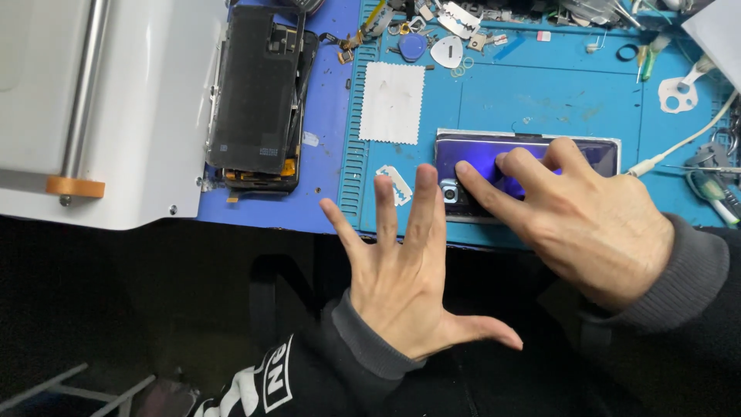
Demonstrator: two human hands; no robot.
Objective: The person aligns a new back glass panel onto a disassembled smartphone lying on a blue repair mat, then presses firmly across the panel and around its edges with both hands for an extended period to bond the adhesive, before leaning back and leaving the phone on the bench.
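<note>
A glossy purple phone back cover with a camera window lies on the blue work mat near its front edge. My right hand rests on it, fingers pressing flat on the cover. Spread wide with fingers apart, my left hand holds nothing and hovers at the mat's front edge, its fingertips close to the cover's left end. An opened phone body lies on the white machine to the left.
A white machine with a metal roller fills the left. A white cloth and a razor blade lie on the mat. Picks, blades, tweezers and small tools crowd the back edge. A white cable runs at right.
</note>
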